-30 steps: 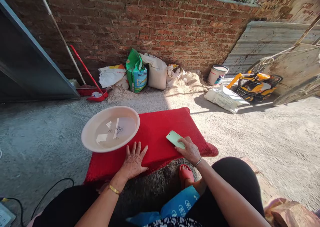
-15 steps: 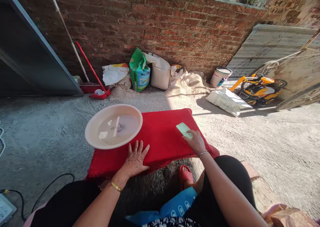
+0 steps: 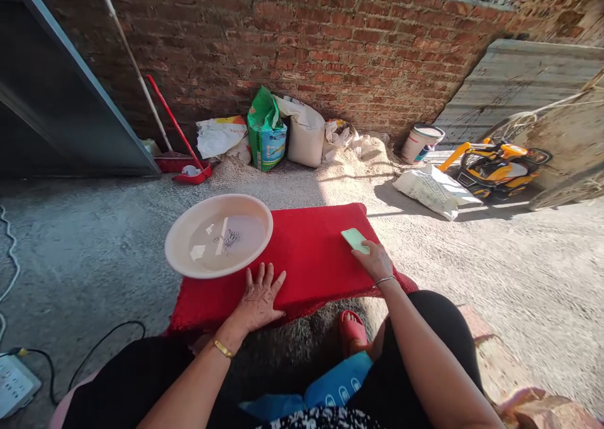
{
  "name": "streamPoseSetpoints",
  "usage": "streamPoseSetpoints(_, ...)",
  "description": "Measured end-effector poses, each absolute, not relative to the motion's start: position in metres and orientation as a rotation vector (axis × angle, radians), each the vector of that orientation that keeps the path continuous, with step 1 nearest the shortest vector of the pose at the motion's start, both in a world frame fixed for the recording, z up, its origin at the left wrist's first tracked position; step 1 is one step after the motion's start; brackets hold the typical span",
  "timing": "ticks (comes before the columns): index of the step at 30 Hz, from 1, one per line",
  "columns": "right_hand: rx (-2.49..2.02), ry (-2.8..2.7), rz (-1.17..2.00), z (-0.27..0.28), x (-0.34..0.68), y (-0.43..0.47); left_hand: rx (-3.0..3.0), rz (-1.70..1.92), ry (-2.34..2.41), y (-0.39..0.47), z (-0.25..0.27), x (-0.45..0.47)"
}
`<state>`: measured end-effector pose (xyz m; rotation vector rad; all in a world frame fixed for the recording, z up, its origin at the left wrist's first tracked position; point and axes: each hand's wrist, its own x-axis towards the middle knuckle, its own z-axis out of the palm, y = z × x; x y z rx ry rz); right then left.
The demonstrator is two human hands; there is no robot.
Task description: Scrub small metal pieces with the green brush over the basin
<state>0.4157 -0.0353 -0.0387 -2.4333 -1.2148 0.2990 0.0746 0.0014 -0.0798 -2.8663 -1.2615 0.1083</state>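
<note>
A low table under a red cloth (image 3: 314, 234) stands in front of my knees. My left hand (image 3: 260, 297) lies flat on its near edge, fingers spread and holding nothing. Just beyond those fingertips is a wide, pale pink basin (image 3: 179, 259) of water, with a dark patterned patch showing at its middle. Over the right part of the cloth, my right hand (image 3: 376, 260) grips a light green smartphone (image 3: 355, 240) by its near end. The far end of the phone points away to the left. My fingers partly cover it.
Along the brick wall (image 3: 330, 58) stand a green sack (image 3: 267, 133), a white sack (image 3: 306, 139), a red dustpan (image 3: 193, 174) and a bucket (image 3: 421, 144). A yellow toy vehicle (image 3: 504, 168) is at the right. A power strip (image 3: 16, 385) lies at lower left.
The whole view has shifted slightly, moving the scene a little to the right. The phone is still in my right hand, drawn slightly right, and my left hand still rests on the cloth.
</note>
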Motion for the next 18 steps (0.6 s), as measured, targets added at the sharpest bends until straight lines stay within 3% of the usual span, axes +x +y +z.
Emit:
streamPoseSetpoints(5, -2.488, -1.050, 0.181, -0.032, 0.432, -0.040, -2.863, 0.093, -1.266, 0.002, -0.083, 0.074)
streamPoseSetpoints(14, -1.896, -1.683, 0.338, -0.063, 0.341, -0.010, -2.859, 0.113, -1.276, 0.002, -0.082, 0.072)
streamPoseSetpoints(18, -2.100, -1.520, 0.307, -0.060, 0.366, -0.012, -2.871, 0.124, -1.266, 0.001, -0.081, 0.072)
